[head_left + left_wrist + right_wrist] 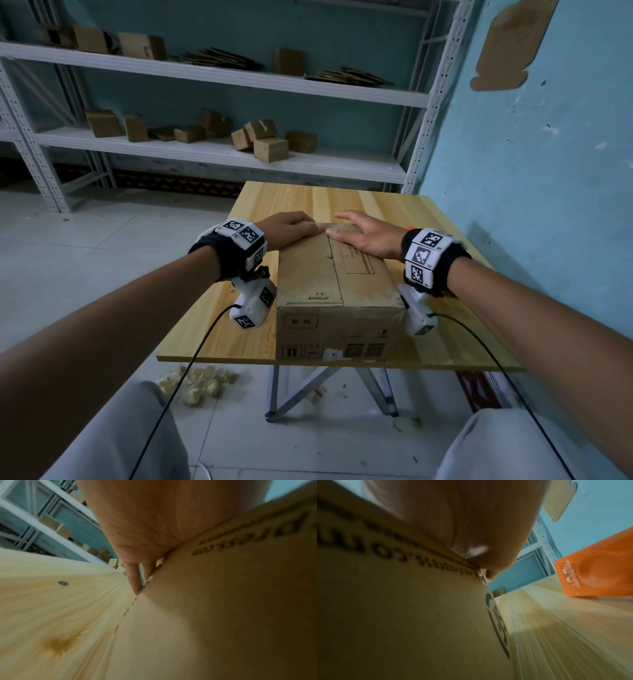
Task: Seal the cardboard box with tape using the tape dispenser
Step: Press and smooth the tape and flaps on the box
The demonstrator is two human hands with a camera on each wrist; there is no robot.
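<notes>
Both hands lie flat on the far end of the cardboard box (pixel 337 274) on the worktop (pixel 428 219), left hand (pixel 291 228) and right hand (pixel 368 233) with fingers straight, pressing its flaps; only the right wrist view shows an orange carton (pixel 597 566) beside it

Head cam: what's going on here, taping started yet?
Not yet. A person has both hands flat on top of the cardboard box on the wooden table, left hand and right hand pressing the top flaps closed at the far end. No tape shows along the centre seam. An orange object, possibly the tape dispenser, sits on the table to the right, untouched.
</notes>
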